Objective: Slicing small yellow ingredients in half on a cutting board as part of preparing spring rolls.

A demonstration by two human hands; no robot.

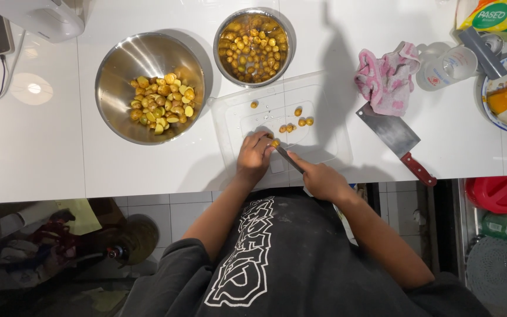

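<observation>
head view: on the cutting board (324,111), a small yellow fruit (275,142) is pinched by the left hand (253,157) and cut with the knife (289,157) gripped in the right hand (323,181). halved pieces fill the large bowl (118,58) left of the board; many whole fruits are left in the small bowl (223,29) behind it.

Left hand (253,155) pinching one small yellow fruit (275,142) on a see-through cutting board (324,111). Right hand (323,181) wrapped round a small knife (289,158), blade touching that fruit. A few more little fruits (297,120) just beyond, toward 12 o'clock. Big metal bowl (118,58) of cut pieces at 10 o'clock. Smaller metal bowl (221,53) of whole fruits in water at 12 o'clock. Cleaver with red handle (397,140) and pink cloth (385,79) at 2 o'clock, both on the white counter (30,158).
</observation>
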